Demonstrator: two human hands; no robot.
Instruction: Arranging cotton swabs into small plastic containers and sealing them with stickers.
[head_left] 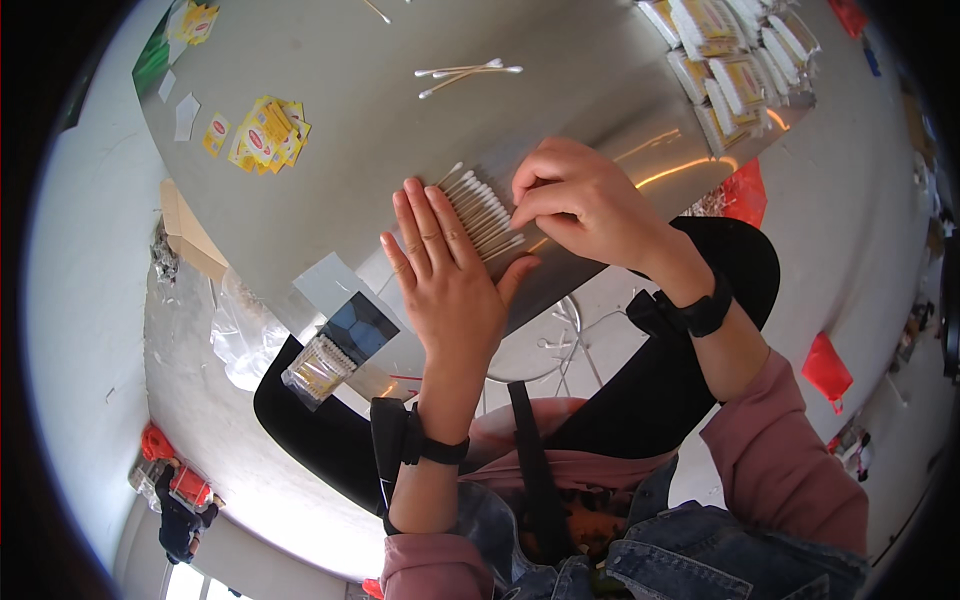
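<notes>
A row of cotton swabs (478, 212) lies side by side on the grey metal table, white tips toward the right. My left hand (445, 275) rests flat at the row's left, fingers stretched out and covering the swabs' other ends. At the white tips my right hand (585, 200) is closed, thumb and forefinger pinched together. Its fingers hide whatever is between them. Farther up the table, several loose cotton swabs (465, 72) lie crossed.
Filled swab packs (735, 75) are piled at the far right. Yellow printed cards (268, 135) lie at the left. Nearer, a clear pack of swabs (322, 365) sits at the table's near left edge (290, 328), beside a dark rectangular panel (362, 327). Another person (180, 510) is in the background.
</notes>
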